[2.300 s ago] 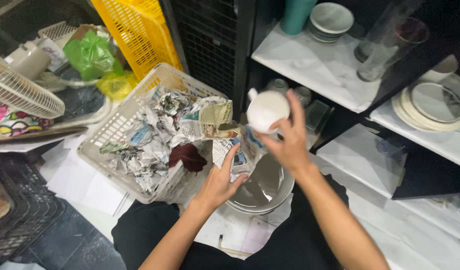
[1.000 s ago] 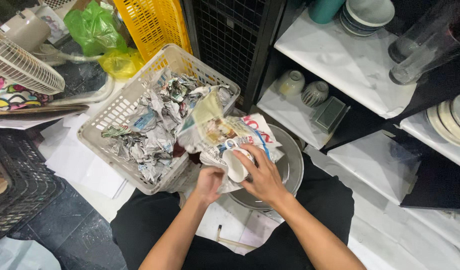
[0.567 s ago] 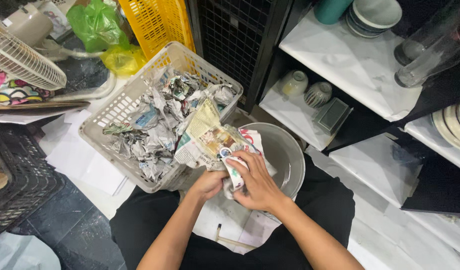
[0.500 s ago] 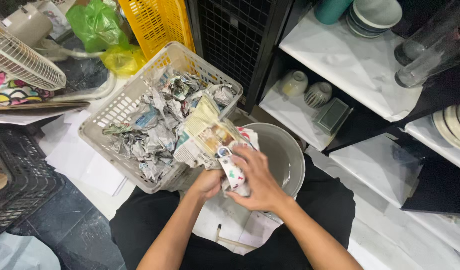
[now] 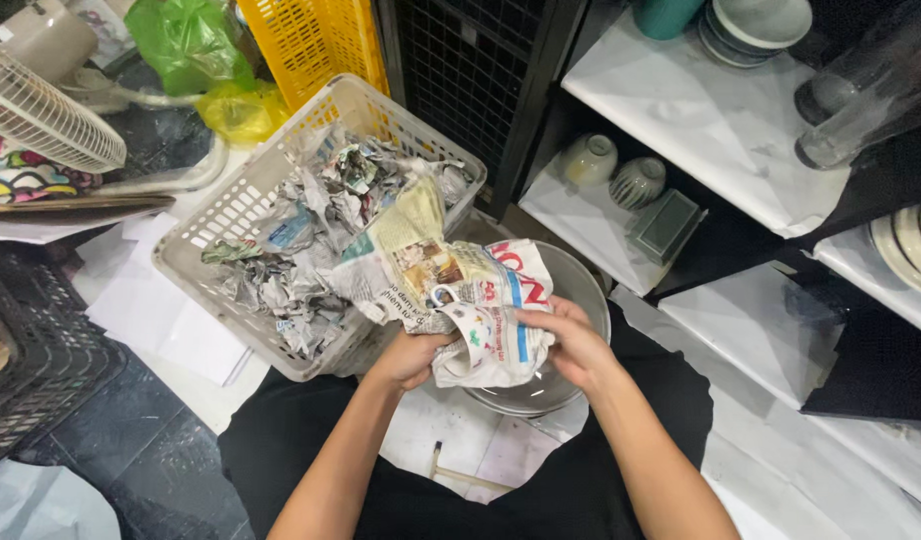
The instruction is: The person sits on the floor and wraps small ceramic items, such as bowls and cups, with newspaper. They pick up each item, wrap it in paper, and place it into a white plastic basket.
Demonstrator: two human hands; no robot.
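A white cup (image 5: 459, 318) with small coloured figures lies in a sheet of newspaper (image 5: 501, 300); its handle pokes out at the upper left. My left hand (image 5: 409, 357) grips the paper and cup from below left. From the right, my right hand (image 5: 573, 343) folds the newspaper over the cup. Both hands hover above a grey metal bowl (image 5: 581, 300) that sits in front of my lap.
A beige plastic basket (image 5: 243, 205) full of crumpled newspaper stands at my left. A yellow crate (image 5: 311, 45) and a fan (image 5: 41, 125) are behind it. Dark shelves at right carry two small cups (image 5: 613, 172), stacked bowls (image 5: 756, 28), glasses (image 5: 851, 105) and plates (image 5: 906, 245).
The white cup came down from shelf height into the newspaper. My right hand moved from over the cup to the right edge, spreading the sheet across it.
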